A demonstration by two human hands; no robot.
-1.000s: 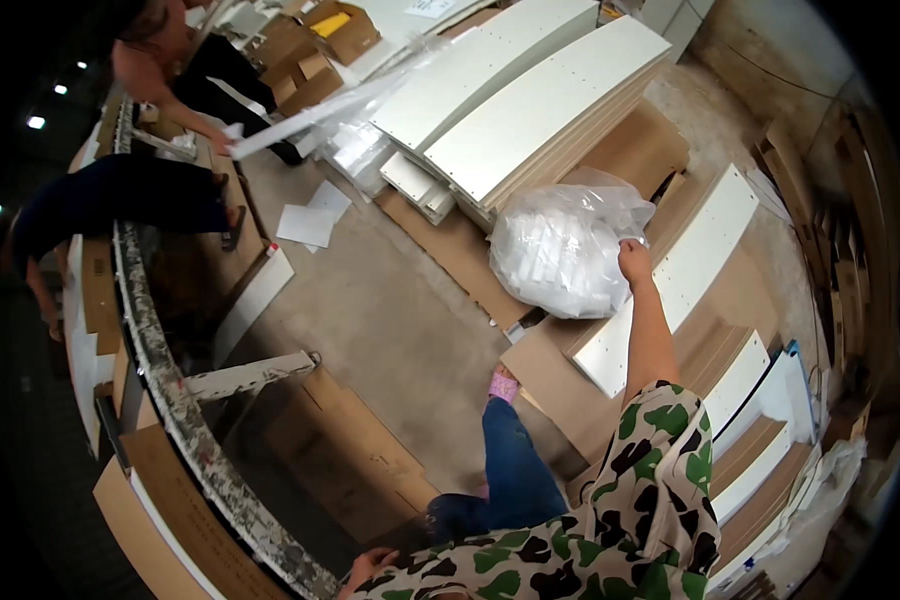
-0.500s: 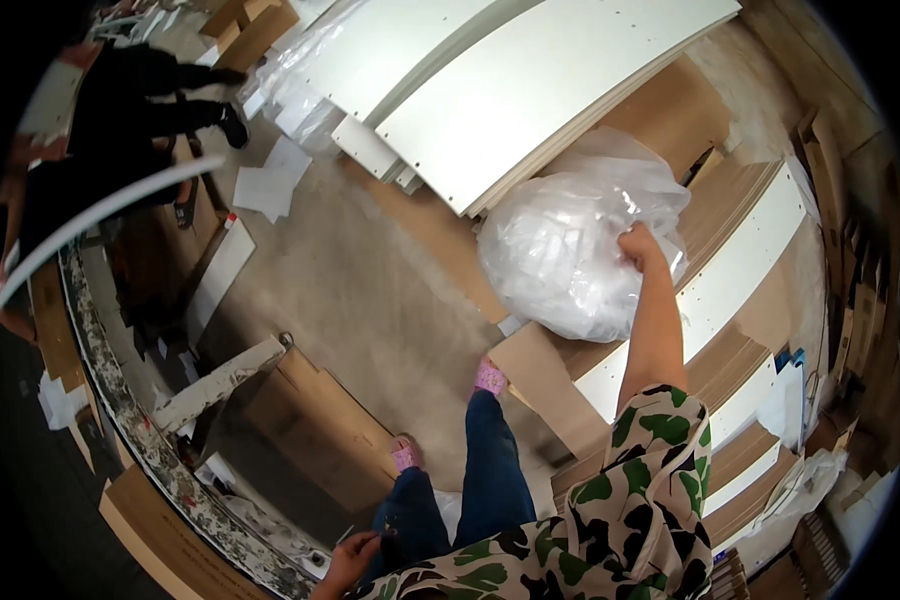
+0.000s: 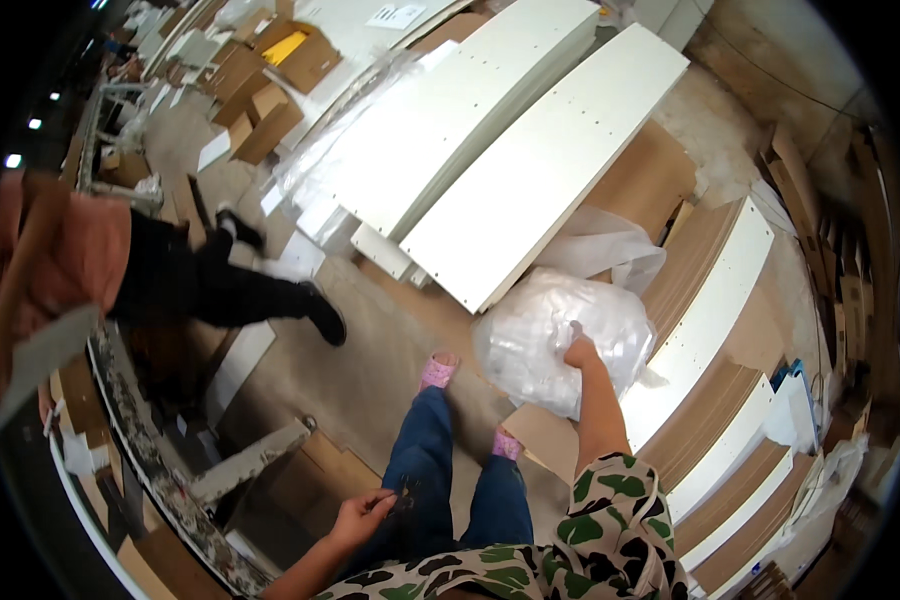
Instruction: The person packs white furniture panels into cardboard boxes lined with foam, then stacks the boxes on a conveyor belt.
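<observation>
A large clear plastic bag [image 3: 520,345], bulging with whitish pieces, lies against the stacked boards right of my feet. My right hand [image 3: 579,350] is closed on the top of this bag, arm stretched out. Loose film spreads from the bag's far side. My left hand [image 3: 363,517] hangs in front of my left thigh, fingertips pinched together; whatever may be between them is too small to make out.
Stacks of white boards [image 3: 545,190] rise ahead, and more board stacks [image 3: 705,310] stand at right. A cardboard flap [image 3: 545,435] lies by my right foot. At left, another person [image 3: 80,250] strides beside a worn machine rail [image 3: 140,430]. Cartons [image 3: 260,125] stand farther back.
My left foot has stepped forward. The bag and my right hand now appear lower and further left. My left hand has risen into fuller view. The other person has come closer.
</observation>
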